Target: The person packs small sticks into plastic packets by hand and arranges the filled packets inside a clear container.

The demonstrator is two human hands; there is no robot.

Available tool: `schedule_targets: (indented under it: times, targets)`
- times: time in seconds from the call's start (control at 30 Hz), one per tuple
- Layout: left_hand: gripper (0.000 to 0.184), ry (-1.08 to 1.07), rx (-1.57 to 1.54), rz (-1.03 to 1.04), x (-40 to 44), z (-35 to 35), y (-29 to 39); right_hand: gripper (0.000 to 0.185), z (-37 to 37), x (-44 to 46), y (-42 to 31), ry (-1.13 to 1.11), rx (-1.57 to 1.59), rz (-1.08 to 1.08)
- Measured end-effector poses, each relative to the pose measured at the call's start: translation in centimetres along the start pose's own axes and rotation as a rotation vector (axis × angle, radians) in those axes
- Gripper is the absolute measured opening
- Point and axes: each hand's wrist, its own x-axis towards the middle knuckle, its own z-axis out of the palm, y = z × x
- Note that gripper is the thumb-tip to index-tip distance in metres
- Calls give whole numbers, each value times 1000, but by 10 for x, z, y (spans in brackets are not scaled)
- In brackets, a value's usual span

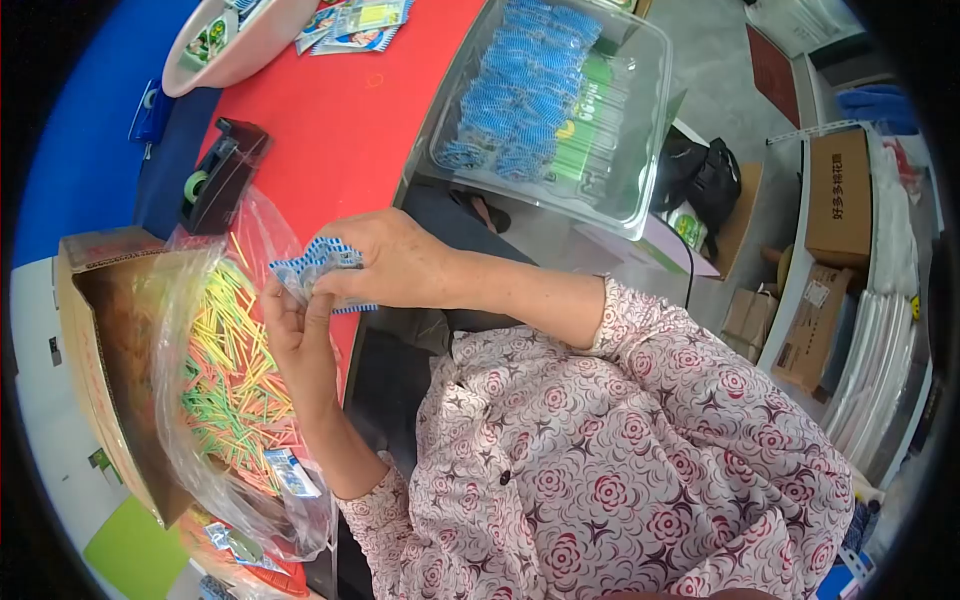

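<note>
Between my two hands is a bunched plastic packet (318, 262) with blue-and-white striped edges. My right hand (395, 262) grips it from the right, thumb and fingers pressed together. My left hand (303, 345) pinches the lower left part of it. The fingers partly cover the packet, so its contents are unclear. Close to the left hand, thin yellow, green and pink sticks (235, 370) lie in a clear plastic bag (185, 440) inside a cardboard box (95, 330). A small blue-and-white packet (292, 473) lies on the sticks.
A black tape dispenser (222, 175) stands on the red tabletop (330, 130). Beyond it are a white bowl (255, 50) of packets and several flat packets (360, 25). A clear plastic bin (640, 110) at the right holds many blue-striped packets. Shelves with cardboard boxes (838, 195) stand far right.
</note>
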Motion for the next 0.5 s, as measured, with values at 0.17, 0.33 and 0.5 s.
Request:
schedule_targets:
  times: [0.17, 0.33, 0.5]
  targets:
    - [29, -141, 212, -3, -9, 12, 0, 30, -29, -16, 4, -31, 86, 21]
    - [42, -236, 318, 49, -16, 60, -11, 31, -85, -48, 7, -112, -15, 136]
    - [44, -303, 266, 98, -3, 102, -19, 43, -141, -80, 30, 243, 164, 522]
